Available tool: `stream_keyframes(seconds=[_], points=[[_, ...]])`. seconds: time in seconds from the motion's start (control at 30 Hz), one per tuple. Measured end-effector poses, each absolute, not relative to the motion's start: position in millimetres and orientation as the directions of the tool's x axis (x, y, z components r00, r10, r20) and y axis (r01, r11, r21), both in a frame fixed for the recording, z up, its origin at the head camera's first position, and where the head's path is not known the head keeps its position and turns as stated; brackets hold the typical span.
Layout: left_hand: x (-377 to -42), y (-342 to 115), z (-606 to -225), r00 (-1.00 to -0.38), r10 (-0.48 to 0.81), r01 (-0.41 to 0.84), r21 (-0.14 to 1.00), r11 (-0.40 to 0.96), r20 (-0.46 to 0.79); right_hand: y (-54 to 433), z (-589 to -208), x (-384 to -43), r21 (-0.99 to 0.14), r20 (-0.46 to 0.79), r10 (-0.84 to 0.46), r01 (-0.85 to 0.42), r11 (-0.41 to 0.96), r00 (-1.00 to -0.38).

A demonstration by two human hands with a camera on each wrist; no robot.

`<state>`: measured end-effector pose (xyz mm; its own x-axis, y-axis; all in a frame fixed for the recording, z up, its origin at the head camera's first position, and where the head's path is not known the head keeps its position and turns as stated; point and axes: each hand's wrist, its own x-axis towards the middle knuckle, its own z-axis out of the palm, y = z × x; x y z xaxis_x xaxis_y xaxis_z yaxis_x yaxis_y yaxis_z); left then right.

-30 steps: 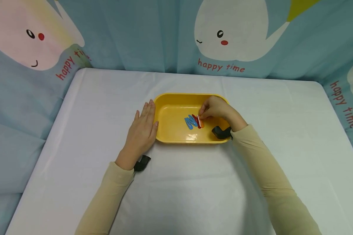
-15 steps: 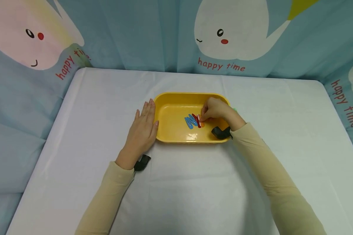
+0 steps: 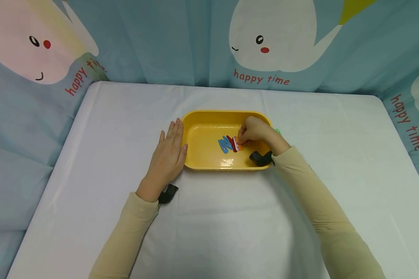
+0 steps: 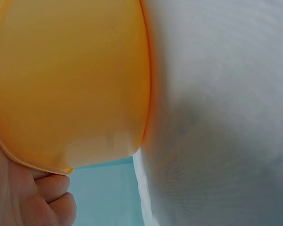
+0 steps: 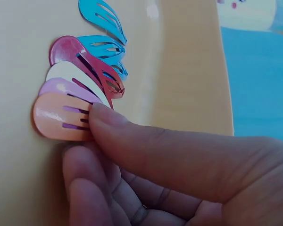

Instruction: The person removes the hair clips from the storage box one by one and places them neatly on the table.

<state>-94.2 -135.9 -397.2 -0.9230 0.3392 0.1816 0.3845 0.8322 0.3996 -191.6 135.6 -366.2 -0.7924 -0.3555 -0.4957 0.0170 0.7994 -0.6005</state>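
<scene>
Inside the yellow tray [image 3: 202,151], right of centre | I had the orange clip [image 5: 55,117] pinched in the right hand [image 3: 255,130], long axis crosswise to the row, other clips [image 5: 66,49] leftward | left hand [image 3: 167,155] lay straight-fingered at tray's left end, farther off

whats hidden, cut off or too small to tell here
Head: the green thing past the yellow tray, too small to identify.
Right wrist: the narrow end of the orange clip, covered by the right hand.
Left wrist: the tray's inside, hidden by its wall; the left hand, cut off by the frame edge.
</scene>
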Motion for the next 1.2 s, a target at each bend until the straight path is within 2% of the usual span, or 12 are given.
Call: stream_keyframes(seconds=[0.53,1.2], points=[[-94.6,-136.9,-400.0,-0.918,0.345,0.396,0.397,0.828,0.195,135.2,-365.6,-187.9,-0.643,-0.517,-0.354,0.081,0.761,-0.779],[-94.4,-137.3,-398.7,-0.922,0.346,0.388,0.400,0.830,0.177,137.5,-363.5,-188.0,-0.759,-0.458,-0.424,0.095,0.645,-0.782]])
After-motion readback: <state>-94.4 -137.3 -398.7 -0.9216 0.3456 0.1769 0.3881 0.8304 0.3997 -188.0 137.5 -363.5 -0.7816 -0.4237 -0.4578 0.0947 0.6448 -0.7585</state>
